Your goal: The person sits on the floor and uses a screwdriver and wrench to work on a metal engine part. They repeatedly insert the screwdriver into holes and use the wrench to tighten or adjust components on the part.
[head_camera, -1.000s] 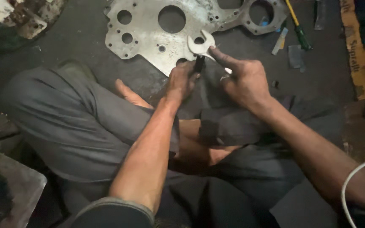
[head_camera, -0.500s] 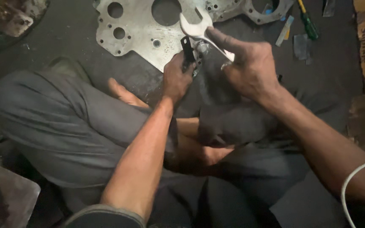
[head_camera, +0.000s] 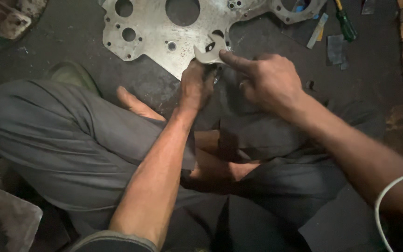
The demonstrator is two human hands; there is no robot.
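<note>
Two bare hands were in view, the left hand (head_camera: 196, 86) and the right hand (head_camera: 269, 79), with one open-ended wrench (head_camera: 209, 50) between them. One flat metal plate (head_camera: 152, 29) with several round holes lay on the far floor. At far right lay one green-handled screwdriver (head_camera: 346, 24), one small pale strip (head_camera: 316, 31) and one small grey square piece (head_camera: 336, 48). One white cable (head_camera: 390, 196) curved at near right.

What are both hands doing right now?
Left hand: closed around the wrench.
Right hand: partly closed, index fingertip against the wrench head; nothing visibly held.
</note>
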